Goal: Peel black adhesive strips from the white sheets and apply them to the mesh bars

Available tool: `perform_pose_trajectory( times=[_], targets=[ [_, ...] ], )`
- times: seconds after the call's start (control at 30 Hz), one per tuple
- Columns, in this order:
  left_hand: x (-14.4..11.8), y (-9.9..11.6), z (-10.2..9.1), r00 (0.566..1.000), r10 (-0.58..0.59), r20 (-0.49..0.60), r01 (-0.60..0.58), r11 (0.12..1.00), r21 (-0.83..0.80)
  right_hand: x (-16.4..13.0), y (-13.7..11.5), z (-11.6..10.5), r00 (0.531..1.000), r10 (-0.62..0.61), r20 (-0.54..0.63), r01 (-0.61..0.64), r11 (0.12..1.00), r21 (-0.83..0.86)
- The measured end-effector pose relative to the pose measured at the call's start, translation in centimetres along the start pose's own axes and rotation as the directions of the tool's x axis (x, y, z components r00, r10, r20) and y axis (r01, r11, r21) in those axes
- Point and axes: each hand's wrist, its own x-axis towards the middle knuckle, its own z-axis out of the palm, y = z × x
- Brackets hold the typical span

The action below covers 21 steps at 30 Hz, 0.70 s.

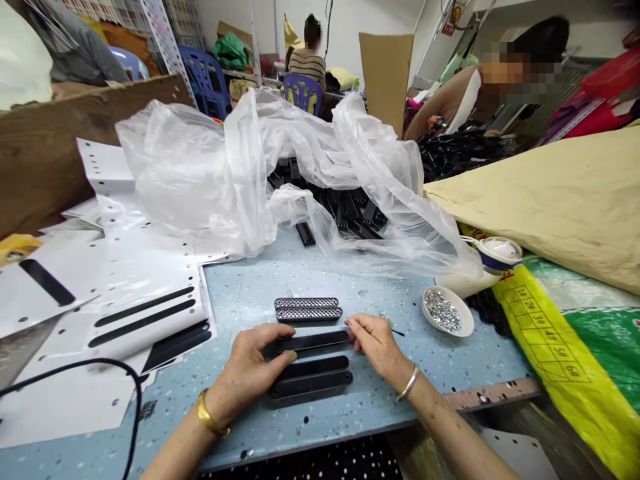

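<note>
A flat black bar with rounded ends (315,342) lies crosswise between my hands, a small hole near its right end. My left hand (255,363) has thumb and fingers around its left end. At the other end, the closed fingertips of my right hand (377,347) pinch the tip. Nearer to me, two more smooth black bars (315,385) lie side by side on the blue speckled table (240,427). Just beyond the held bar sit two bars with a silvery cross-hatched face (309,309), one against the other.
A white bowl of small metal pieces (445,312) stands at the right. Clear plastic sheeting (200,180) partly covers a heap of black parts (350,210). White sheets with black bars (145,313) and a black cable (135,400) are left. Two people work beyond.
</note>
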Motion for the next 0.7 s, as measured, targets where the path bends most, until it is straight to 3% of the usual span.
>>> perform_pose_trajectory(
  times=[0.1,0.27,0.37,0.57,0.7],
  targets=[
    [0.2,0.5,0.3,1.000,-0.028,-0.005,0.029,0.999,0.029,0.2,0.0,0.2,0.999,-0.032,-0.016,0.032,0.999,-0.018],
    [1.3,1.0,1.1,0.996,0.068,0.057,-0.076,0.985,0.156,0.2,-0.1,1.6,0.994,-0.091,-0.068,0.087,0.994,-0.064],
    [1.9,0.8,1.3,0.995,0.054,0.089,-0.068,0.985,0.160,0.1,0.0,2.1,0.988,-0.133,-0.077,0.126,0.988,-0.084],
    [1.7,0.6,1.7,0.999,0.039,0.010,-0.040,0.985,0.167,-0.1,0.4,2.8,0.966,-0.225,-0.124,0.207,0.968,-0.141],
    [0.4,1.1,0.8,0.998,0.004,-0.069,0.009,0.981,0.194,-0.5,0.2,2.9,0.944,-0.298,-0.145,0.271,0.946,-0.177]
  ],
)
